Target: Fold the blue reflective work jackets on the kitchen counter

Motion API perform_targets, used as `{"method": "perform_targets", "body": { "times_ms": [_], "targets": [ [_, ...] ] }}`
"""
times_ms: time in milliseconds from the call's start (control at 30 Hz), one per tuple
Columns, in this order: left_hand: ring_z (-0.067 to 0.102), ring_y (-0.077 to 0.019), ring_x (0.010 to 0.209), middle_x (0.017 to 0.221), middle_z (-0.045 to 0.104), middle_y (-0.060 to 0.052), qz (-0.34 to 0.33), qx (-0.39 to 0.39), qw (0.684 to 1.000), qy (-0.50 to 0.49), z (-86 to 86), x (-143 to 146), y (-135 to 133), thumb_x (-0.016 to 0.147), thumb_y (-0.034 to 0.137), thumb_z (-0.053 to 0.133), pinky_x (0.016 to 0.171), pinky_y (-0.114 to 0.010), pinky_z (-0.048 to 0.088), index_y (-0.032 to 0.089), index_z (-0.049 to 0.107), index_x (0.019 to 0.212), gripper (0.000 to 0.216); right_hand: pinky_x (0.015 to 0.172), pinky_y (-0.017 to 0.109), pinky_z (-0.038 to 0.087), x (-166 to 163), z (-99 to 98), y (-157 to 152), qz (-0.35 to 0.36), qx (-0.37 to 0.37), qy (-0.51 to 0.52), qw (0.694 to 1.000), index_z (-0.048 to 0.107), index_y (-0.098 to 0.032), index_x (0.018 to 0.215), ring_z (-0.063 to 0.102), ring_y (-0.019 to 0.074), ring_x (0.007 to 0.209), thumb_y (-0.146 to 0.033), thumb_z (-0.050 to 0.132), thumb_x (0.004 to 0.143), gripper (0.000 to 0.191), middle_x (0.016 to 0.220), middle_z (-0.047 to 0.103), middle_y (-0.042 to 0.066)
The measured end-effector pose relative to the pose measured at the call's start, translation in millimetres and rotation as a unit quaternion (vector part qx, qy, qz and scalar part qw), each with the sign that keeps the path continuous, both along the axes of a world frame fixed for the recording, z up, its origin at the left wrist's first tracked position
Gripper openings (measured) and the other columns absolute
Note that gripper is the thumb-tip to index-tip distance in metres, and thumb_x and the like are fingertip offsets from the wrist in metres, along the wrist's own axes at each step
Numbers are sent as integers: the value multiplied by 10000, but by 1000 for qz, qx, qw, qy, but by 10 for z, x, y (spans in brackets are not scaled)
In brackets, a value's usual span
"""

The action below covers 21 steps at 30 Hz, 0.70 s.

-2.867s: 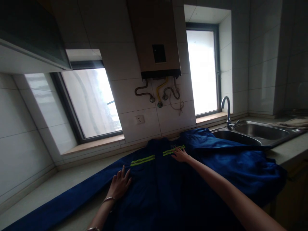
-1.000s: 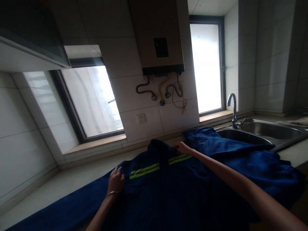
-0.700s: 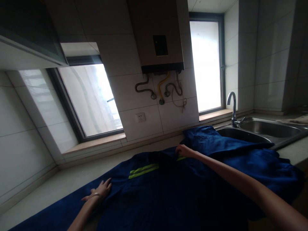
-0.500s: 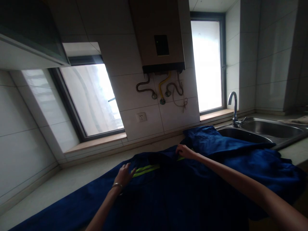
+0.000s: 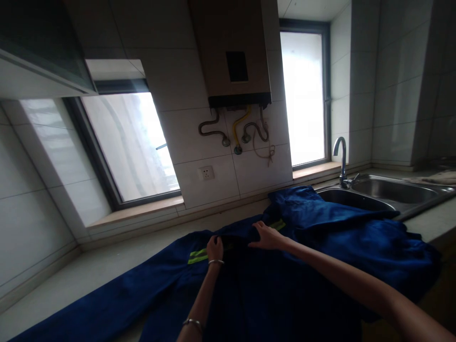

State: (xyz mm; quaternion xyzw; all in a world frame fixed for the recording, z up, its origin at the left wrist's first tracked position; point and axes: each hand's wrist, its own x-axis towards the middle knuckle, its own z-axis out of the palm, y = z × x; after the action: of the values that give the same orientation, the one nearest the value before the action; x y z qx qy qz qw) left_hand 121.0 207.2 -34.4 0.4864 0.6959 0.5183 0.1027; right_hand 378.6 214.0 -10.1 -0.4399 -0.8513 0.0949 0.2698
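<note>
A dark blue work jacket [image 5: 171, 280] with yellow-green stripes lies spread over the counter, one sleeve stretched out to the left. At its collar, my left hand [image 5: 215, 249] has its fingers closed on the jacket's fabric, just right of a stripe. A bracelet circles that wrist and another sits farther up the forearm. My right hand [image 5: 268, 236] rests at the other side of the collar, thumb and fingers apart, beside the second stripe. Shadow hides much of the jacket's front and the collar between my hands.
More bunched blue cloth [image 5: 335, 232] lies at the right, reaching the rim of the double sink [image 5: 402, 209] with its faucet [image 5: 342, 159]. A water heater [image 5: 231, 47] with pipes hangs on the tiled wall between two windows. A cabinet [image 5: 39, 52] juts out at upper left.
My left hand has moved right to the collar and closed on the fabric. The right hand has shifted slightly left and down, its fingers now spread from the cloth.
</note>
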Motion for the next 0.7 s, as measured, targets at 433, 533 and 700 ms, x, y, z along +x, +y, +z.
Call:
{"method": "perform_targets", "body": {
  "times_ms": [433, 533, 700],
  "targets": [
    [634, -204, 621, 615, 669, -58, -34, 15, 979, -202, -69, -99, 67, 691, 265, 592, 585, -293, 493, 119, 660, 700, 161, 780, 335, 448, -304, -49, 125, -93, 3, 3, 996, 634, -128, 955, 611, 213, 853, -260, 512, 817, 227, 1132, 513, 150],
    [636, -222, 688, 639, 676, -44, -56, 19, 982, -178, -1, -123, 37, 575, 285, 692, 649, -300, 479, 123, 680, 695, 203, 871, 303, 406, -204, -104, 286, -49, -35, 229, 971, 684, -149, 790, 574, 191, 918, -193, 546, 764, 147, 1060, 556, 93],
    [622, -244, 712, 561, 634, -11, -111, 0, 980, -164, 65, -66, -33, 501, 369, 745, 641, -302, 465, 146, 693, 619, 258, 734, 325, 464, -136, -228, 473, 0, -188, 427, 884, 698, -133, 759, 583, 200, 762, -270, 585, 696, 188, 713, 613, 43]
  ]
}}
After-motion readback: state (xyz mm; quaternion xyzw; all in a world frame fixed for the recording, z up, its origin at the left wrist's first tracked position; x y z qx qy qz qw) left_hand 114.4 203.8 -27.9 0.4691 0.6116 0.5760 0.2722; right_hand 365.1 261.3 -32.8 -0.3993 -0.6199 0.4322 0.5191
